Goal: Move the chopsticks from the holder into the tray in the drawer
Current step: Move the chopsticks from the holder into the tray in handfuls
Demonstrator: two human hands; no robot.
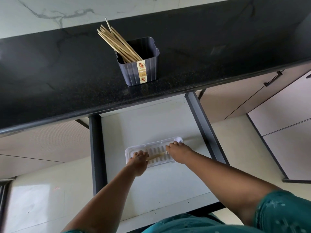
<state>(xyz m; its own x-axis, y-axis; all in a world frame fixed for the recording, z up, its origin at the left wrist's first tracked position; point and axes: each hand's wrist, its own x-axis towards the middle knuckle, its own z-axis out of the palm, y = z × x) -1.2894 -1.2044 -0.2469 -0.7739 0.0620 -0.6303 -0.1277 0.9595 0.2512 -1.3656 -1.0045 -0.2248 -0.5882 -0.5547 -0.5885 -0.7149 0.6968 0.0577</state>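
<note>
Open white drawer (151,182) below a black countertop (67,73). At 12 o'clock on the counter, grey holder (141,68) with a chopstick bundle (117,42) leaning toward 11 o'clock. In the drawer, slotted white tray (154,153); across it, chopsticks (156,156), long axis 8 to 2 o'clock, both ends hidden. Left hand (137,161) curled over the 8 o'clock end; right hand (178,151) pinching the 2 o'clock end, fingertips blurred.
</note>
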